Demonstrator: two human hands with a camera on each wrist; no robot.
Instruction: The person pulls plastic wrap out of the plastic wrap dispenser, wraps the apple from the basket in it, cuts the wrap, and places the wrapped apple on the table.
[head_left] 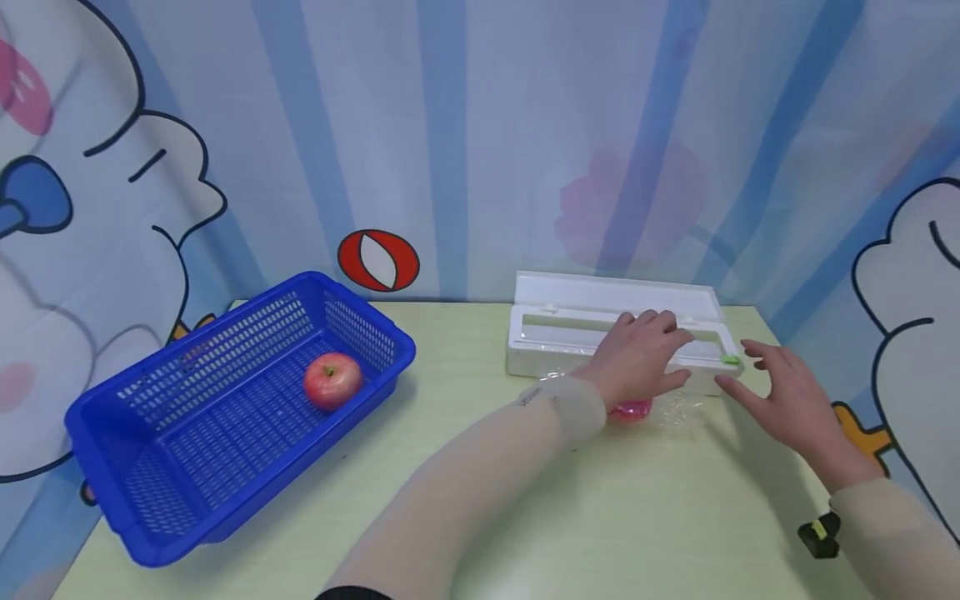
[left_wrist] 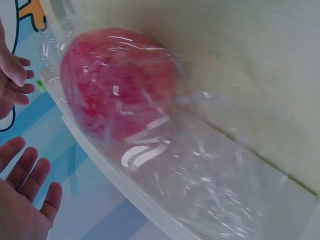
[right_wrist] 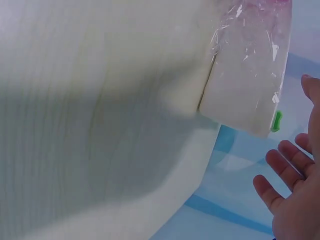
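A white cling film dispenser [head_left: 555, 360] stands at the back of the table, its lid [head_left: 615, 293] raised and a green slider [head_left: 731, 360] at its right end. Against its front, a red apple [left_wrist: 117, 82] sits under crinkled clear film [left_wrist: 200, 185]; the head view shows only a bit of it. My left hand [head_left: 637, 358] hovers above the apple and the dispenser's front edge, fingers spread, holding nothing. To the right of the dispenser, my right hand [head_left: 787, 408] is held in the air with fingers apart and nothing in them.
A blue plastic basket [head_left: 247, 500] stands on the left of the table, with another red apple [head_left: 333, 381] inside. Behind the table hangs a printed cartoon curtain [head_left: 495, 150]. A small black clip [head_left: 819, 537] is by my right sleeve.
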